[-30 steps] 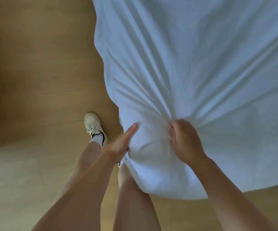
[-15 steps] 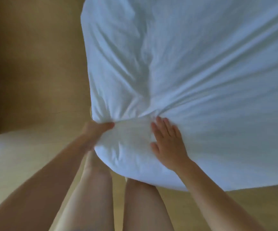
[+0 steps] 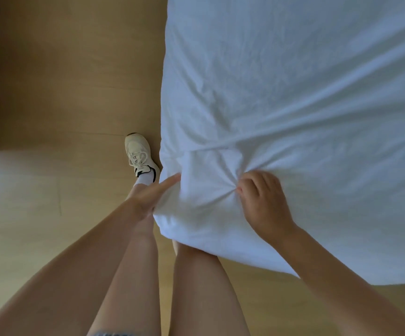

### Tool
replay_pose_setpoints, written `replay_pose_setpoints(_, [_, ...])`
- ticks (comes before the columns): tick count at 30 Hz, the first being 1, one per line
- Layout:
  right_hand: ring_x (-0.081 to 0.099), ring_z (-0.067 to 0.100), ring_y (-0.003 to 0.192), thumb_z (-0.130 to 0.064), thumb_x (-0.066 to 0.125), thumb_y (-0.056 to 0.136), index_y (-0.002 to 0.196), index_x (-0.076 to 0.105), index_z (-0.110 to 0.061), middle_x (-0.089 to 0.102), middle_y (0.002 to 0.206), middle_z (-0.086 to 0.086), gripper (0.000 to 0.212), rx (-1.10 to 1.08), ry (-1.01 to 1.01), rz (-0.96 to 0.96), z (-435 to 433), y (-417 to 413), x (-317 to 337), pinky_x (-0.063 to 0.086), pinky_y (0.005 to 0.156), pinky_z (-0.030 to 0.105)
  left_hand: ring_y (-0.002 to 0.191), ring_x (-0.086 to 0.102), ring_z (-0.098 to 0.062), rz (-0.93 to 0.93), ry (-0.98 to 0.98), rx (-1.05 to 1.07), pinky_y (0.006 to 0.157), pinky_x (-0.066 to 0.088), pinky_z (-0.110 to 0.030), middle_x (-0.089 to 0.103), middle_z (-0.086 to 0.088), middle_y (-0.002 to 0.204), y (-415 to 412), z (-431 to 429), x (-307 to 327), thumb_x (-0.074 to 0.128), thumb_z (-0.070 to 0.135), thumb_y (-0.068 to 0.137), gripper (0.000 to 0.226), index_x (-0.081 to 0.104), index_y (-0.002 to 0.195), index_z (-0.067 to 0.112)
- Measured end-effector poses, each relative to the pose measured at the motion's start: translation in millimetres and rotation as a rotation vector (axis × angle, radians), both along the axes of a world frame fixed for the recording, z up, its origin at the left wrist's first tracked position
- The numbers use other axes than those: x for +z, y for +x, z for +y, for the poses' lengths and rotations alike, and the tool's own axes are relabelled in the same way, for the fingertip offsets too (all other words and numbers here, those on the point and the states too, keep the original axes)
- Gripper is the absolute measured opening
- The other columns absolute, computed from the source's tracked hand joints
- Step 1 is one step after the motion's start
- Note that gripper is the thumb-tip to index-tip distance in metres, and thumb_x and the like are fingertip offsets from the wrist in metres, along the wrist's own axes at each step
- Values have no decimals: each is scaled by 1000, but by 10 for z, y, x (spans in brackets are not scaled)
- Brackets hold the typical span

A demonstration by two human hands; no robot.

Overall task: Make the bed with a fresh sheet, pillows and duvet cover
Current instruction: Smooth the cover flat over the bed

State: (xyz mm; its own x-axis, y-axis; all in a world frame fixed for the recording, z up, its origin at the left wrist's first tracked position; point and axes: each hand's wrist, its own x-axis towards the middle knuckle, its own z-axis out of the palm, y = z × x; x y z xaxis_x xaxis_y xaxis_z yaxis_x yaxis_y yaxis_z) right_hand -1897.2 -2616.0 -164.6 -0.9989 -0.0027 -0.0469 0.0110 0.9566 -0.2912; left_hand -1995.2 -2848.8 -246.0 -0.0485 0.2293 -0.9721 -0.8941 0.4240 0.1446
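A white duvet in its cover fills the right and upper part of the view, its near corner bulging toward me. My right hand grips a bunch of the fabric on top of that corner, with creases radiating from the fist. My left hand holds the left edge of the corner, thumb stretched along the top and fingers tucked under the cloth, out of sight.
Light wooden floor lies to the left and below the corner. My left foot in a white sneaker stands close beside the duvet's edge; my bare legs are directly under the corner.
My right hand has gone from lying flat on the fabric to gripping a bunch of it. The corner has shifted to the right, uncovering my left sneaker.
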Motion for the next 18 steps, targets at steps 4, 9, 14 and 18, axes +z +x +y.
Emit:
replay_pose_setpoints(4, [44,27,37,3,53,78,68,52,0,47,47,8,11,-85,-61,-86,21,106,250,26,46,25,98,67,-9,112,91,-95,82,52,-24,71,12,105,179,57,163,81,61,45,82,56,118,34])
replay_pose_setpoints(9, [45,28,34,0,56,78,67,53,-1,47,43,6,11,-118,-18,-220,83,464,250,24,44,20,103,62,-1,241,142,-178,87,48,-22,66,18,112,454,9,332,82,54,44,82,52,118,38])
replay_pose_setpoints(14, [56,30,63,-5,52,84,74,56,-5,56,67,8,10,-245,-70,-229,-21,572,-6,40,67,36,102,65,-11,149,141,-262,70,50,-16,70,9,105,602,-165,303,81,30,49,70,59,115,27])
replay_pose_setpoints(18, [57,37,82,-11,53,81,95,64,-1,60,87,15,21,-278,9,-177,-129,829,-13,34,80,36,102,59,-23,298,145,-413,77,50,-30,63,-7,107,649,38,270,72,19,62,47,62,107,13])
